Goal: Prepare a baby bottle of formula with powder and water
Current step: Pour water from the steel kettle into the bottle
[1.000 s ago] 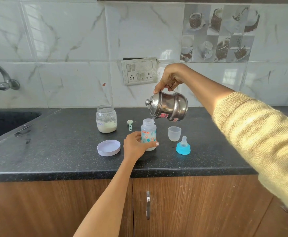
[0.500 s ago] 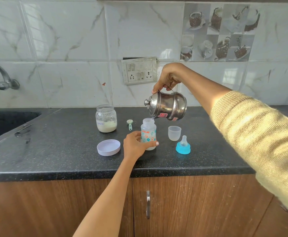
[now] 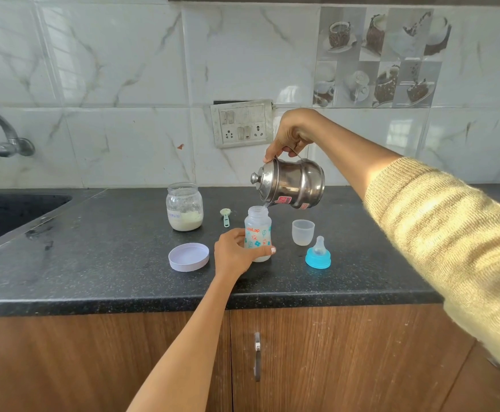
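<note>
Glass and half full of pale powder, the jar (image 3: 185, 207) stands open at the far left of the things on the dark counter (image 3: 94, 263); it looks heavy enough to stay put and breakable if knocked. Its white lid (image 3: 188, 257) lies nearer, upturned, and a small green scoop (image 3: 225, 217) rests just right of the jar.

The baby bottle (image 3: 257, 233) stands upright in the middle, open at the top, with something whitish at its base. It is light, thin plastic with a narrow foot, so it would likely tip under a stream unless steadied low on the body. The left hand (image 3: 234, 252) does that: its fingers wrap the lower half from the near-left side, closed around the bottle.

Above and right, the right hand (image 3: 292, 138) pinches the thin wire handle of a steel pot (image 3: 292, 183), tilted with its lip over the bottle mouth. The lidded pot looks smooth and probably weighty with water; held by the handle alone it may swing, so a slow tilt seems wise.

Further right stand a clear cap (image 3: 303, 231) and, nearer, the blue teat ring (image 3: 318, 254), both apart from the bottle.
</note>
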A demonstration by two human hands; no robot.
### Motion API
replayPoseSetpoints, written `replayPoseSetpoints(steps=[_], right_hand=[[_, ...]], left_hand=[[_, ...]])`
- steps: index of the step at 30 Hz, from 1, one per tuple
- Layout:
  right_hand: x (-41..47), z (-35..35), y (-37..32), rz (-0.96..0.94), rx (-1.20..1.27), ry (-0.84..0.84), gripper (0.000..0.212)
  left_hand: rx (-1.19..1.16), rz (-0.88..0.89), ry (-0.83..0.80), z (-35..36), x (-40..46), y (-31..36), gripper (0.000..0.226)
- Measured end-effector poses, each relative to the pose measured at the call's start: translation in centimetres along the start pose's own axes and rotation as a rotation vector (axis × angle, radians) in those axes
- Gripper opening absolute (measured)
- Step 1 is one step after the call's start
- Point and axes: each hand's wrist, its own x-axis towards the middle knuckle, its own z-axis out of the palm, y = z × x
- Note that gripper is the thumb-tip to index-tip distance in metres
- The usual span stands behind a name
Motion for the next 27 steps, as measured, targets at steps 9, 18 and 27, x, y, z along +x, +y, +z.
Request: replayPoseSetpoints(steps=[9,18,27], right_hand=[[-0.26,-0.15,-0.09,0.011,-0.017,-0.004,0.047],[-0.38,-0.15,-0.45,0.025,-0.045,-0.020,0.031],[-0.25,-0.08,-0.49,0.016,-0.077,-0.016,0.046]], left_hand=[[0.008,0.001,0.001,-0.02,-0.07,0.04,0.071],[-0.005,-0.003,0.003,-0.01,-0.09,-0.02,0.072],[-0.012,0.013,0.006,-0.04,-0.19,0.01,0.071]])
